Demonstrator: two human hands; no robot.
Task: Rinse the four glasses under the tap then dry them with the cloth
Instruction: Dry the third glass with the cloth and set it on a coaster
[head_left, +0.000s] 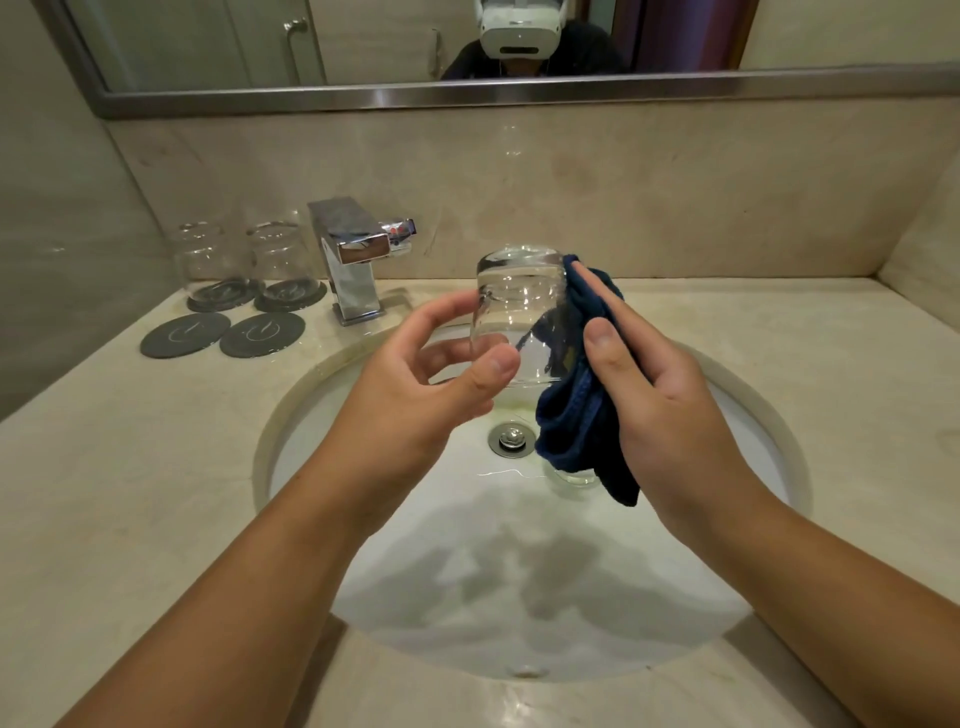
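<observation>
My left hand (415, 384) holds a clear glass (519, 306) upside down over the sink, thumb on its near side and fingers round the far side. My right hand (670, 395) holds a dark blue cloth (571, 426) against the glass's right side, thumb in front and fingers laid over the cloth. The cloth's loose end hangs down into the basin. Another glass (574, 475) stands in the sink, mostly hidden behind the cloth. Two more glasses (208, 260) (280, 260) stand upside down on dark coasters at the back left.
The chrome tap (353, 260) stands left of the held glass, with no water running. Two empty coasters (185, 334) (262, 334) lie in front of the glasses. The white basin (519, 597) has a metal drain (511, 439). A marble counter (779, 332) surrounds it, and a mirror (363, 41) hangs above.
</observation>
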